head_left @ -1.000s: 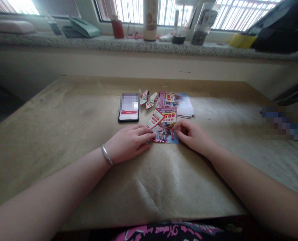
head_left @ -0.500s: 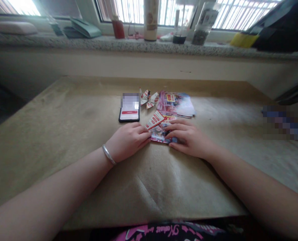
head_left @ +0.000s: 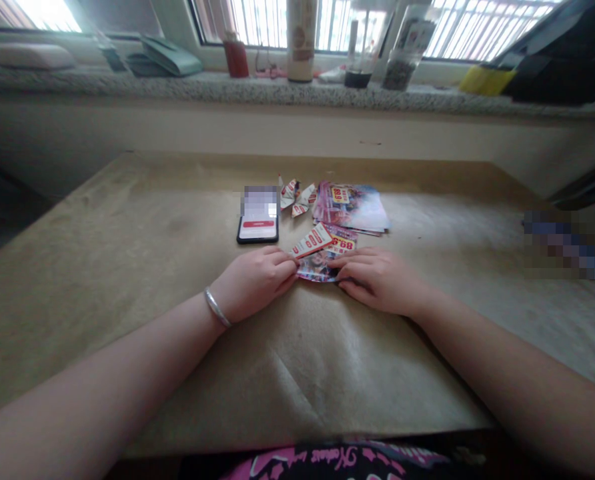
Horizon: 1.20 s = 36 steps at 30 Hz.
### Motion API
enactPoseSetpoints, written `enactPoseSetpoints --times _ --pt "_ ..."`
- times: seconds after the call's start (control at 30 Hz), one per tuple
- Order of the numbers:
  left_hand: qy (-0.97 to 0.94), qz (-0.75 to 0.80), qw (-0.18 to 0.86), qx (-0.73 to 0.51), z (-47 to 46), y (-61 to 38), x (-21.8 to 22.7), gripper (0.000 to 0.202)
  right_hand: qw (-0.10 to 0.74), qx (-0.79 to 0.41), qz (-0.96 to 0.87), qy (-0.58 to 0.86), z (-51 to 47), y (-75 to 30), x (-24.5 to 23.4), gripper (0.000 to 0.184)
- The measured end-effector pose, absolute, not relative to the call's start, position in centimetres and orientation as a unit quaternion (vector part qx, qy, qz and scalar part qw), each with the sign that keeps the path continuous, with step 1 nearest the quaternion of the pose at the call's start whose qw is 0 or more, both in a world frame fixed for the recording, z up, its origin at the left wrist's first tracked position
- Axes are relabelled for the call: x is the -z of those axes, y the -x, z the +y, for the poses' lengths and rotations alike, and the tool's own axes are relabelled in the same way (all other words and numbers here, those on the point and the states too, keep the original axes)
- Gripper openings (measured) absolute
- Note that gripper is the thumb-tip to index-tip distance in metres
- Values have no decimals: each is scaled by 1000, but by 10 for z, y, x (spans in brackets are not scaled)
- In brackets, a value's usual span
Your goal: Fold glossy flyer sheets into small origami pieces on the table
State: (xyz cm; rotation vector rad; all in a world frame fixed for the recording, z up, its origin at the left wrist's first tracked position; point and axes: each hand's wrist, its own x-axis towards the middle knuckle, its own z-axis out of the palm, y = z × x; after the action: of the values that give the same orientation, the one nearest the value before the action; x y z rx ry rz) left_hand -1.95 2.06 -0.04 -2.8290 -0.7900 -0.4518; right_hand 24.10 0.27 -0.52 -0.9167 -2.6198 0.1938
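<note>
A colourful printed flyer (head_left: pixel 317 268), partly folded, lies on the table between my hands. Its white flap with red print (head_left: pixel 313 241) slants across the upper left. My left hand (head_left: pixel 260 277), with a silver bangle at the wrist, pinches the flyer's left corner. On the other side, my right hand (head_left: pixel 377 279) grips the right part, fingers over the paper and thumb by the lower edge; some of the flyer is hidden under them. Just beyond are a folded paper piece (head_left: pixel 297 199) with pointed flaps and a stack of similar flyers (head_left: pixel 360 207).
A phone (head_left: pixel 258 230) with a lit screen lies beyond my left hand. The table (head_left: pixel 187 200) has a tan cover and meets the wall below the window. Bottles (head_left: pixel 301 43) and other items stand on the granite sill (head_left: pixel 257 88). A blurred object (head_left: pixel 570 247) rests at the far right.
The flyer has turned slightly between my hands, and its lower edge now bends up. My right hand's fingers have drawn closer together and lower on the paper. My left hand stays nearly still.
</note>
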Motion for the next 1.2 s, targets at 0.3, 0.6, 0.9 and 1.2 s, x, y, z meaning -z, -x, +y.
enactPoseSetpoints --times 0.3,0.6,0.9,1.2 --pt "956 -247 4 158 19 21 3 29 201 -109 -902 367 -1 -242 -1 11" --pt "959 -232 -89 134 17 22 2 41 225 -152 -825 495 2 -248 1 18" --pt "959 -230 -41 162 17 19 5 39 227 -214 -742 593 12 -248 9 21" --pt "958 -243 -20 149 13 16 7 40 178 -155 -778 582 9 -247 7 14"
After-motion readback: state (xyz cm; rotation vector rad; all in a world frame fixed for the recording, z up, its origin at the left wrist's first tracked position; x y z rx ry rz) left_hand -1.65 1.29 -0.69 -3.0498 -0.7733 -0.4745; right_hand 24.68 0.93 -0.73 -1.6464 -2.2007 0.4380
